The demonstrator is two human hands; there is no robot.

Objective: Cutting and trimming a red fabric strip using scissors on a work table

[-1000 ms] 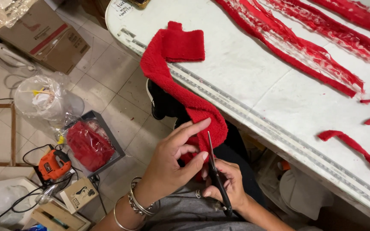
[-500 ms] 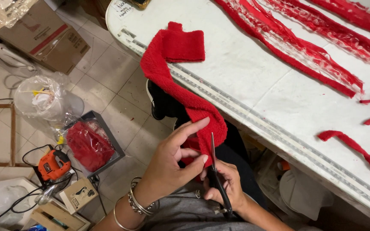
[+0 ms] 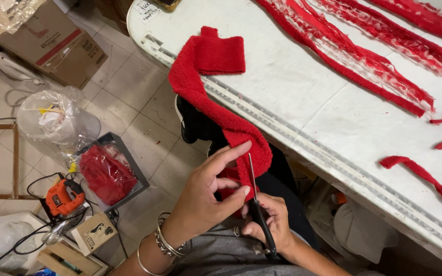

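A long strip of red fleecy fabric (image 3: 206, 87) hangs from the white table (image 3: 292, 82) down to my lap. My left hand (image 3: 208, 197), with bracelets on the wrist, pinches the strip's lower end between thumb and fingers. My right hand (image 3: 269, 222) grips black-handled scissors (image 3: 257, 204), whose blades point up into the fabric's edge right beside my left fingers.
More red strips (image 3: 364, 61) lie across the table, with a short scrap (image 3: 420, 176) near its front edge. On the tiled floor to the left are a cardboard box (image 3: 52, 41), a clear plastic bag (image 3: 52, 120), a bin holding red fabric (image 3: 106, 171) and an orange power tool (image 3: 65, 199).
Nearly nothing differs; the scissor blades sit a touch higher against the fabric, and both hands keep their hold.
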